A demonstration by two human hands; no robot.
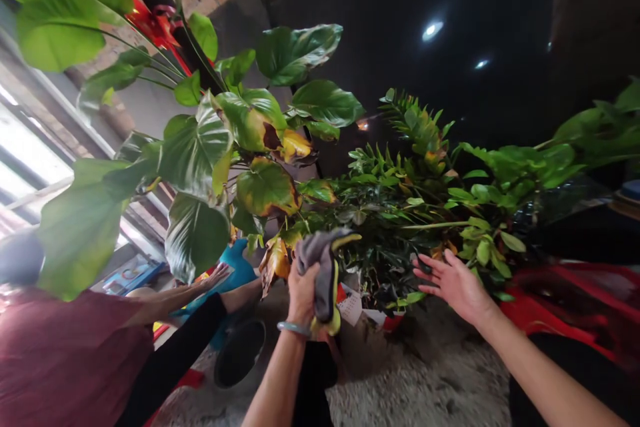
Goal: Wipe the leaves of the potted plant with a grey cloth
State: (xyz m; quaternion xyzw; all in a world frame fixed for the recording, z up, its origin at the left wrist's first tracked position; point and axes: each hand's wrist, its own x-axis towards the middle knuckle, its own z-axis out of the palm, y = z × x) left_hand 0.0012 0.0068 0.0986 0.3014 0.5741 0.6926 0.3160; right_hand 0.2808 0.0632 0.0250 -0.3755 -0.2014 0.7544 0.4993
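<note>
My left hand (303,293), with a pale bangle at the wrist, is closed around a grey and yellow cloth (324,273) that looks like a pair of work gloves. Out to the right, my right hand (455,285) is held palm up with its fingers spread, and nothing lies in it. It is close to the low leafy plants (480,227). Above my left hand hang large leaves (267,187) of a tall potted plant, some yellowed and brown at the edges. A dry brown leaf (275,267) droops just left of the cloth.
A person in a dark red shirt (70,353) sits at the left, one arm reaching toward a blue object (237,263). A dark round bucket (240,353) stands on the rough floor (400,380). Red material (565,307) lies at the right, and a black glossy panel (400,27) rises behind.
</note>
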